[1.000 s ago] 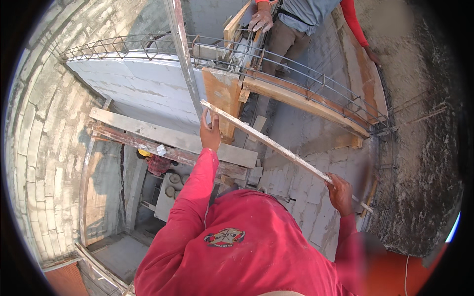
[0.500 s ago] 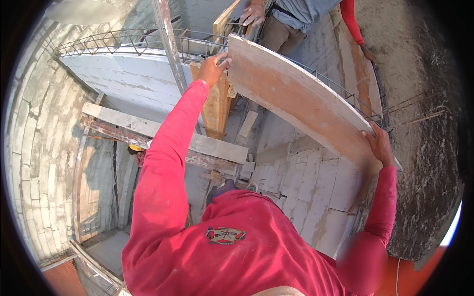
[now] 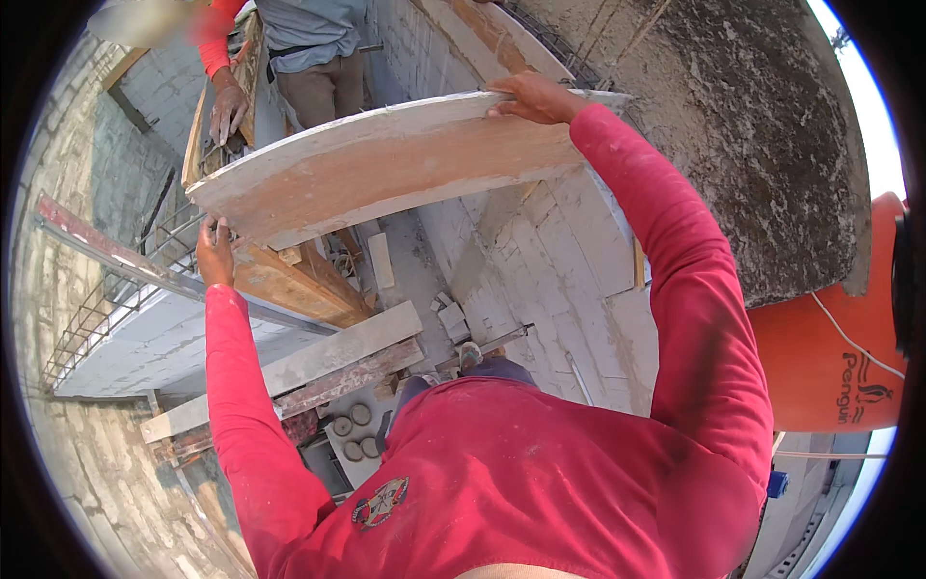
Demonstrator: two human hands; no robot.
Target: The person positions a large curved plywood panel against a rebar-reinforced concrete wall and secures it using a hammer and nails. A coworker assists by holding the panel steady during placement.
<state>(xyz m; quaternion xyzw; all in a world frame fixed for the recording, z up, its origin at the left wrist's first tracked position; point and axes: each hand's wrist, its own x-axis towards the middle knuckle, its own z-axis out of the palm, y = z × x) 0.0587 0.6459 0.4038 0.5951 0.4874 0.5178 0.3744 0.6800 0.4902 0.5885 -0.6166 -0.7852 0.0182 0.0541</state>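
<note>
Two hands: both held one long plywood board (image 3: 386, 164), its face stained with cement, raised edge-on in front of the person's chest.
Left hand (image 3: 214, 253): curled under the board's lower left corner, fingers closed on its edge, arm stretched nearly straight in a red sleeve.
Right hand (image 3: 532, 96): laid over the board's top edge near its right end, fingers wrapped over the rim, elbow bent and lifted high.
Board position: up in the air, clear of the block wall (image 3: 540, 270) below it, its left end close to the timber formwork (image 3: 289, 280) and the steel rebar cage (image 3: 125, 289).
Step in hand: carrying and turning the board, as I judged it, toward the formwork along the wall top.
Next move calls for: lowering the left end first, keeping both grips firm so that the long board would not swing, and watching the nearby worker.
Co-worker's hand (image 3: 228, 108): rested on the formwork beyond the board's left end; whether it touched the board I could not tell.
Far below: a timber beam (image 3: 318, 357) crossed the shaft.
</note>
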